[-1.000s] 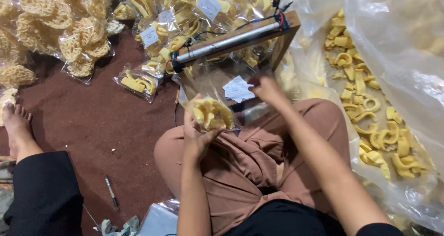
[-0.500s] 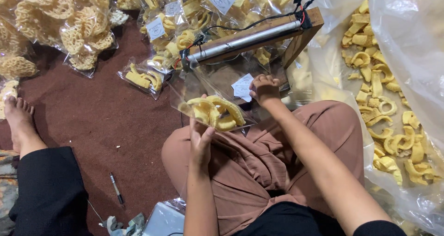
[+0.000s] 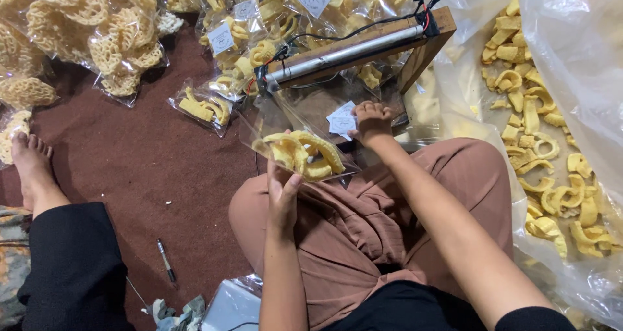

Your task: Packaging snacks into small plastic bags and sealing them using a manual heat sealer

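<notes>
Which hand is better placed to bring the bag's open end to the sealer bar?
Probably the right hand: it pinches the clear bag's open end by the white label, just below the sealer bar. The left hand supports the cracker-filled bottom.

I count two hands, my left hand [image 3: 283, 191] and right hand [image 3: 371, 122], one wooden sealer bar [image 3: 354, 49] at upper centre, one pen [image 3: 166, 262] lower left, and one bare foot [image 3: 30, 169] at left edge.
</notes>
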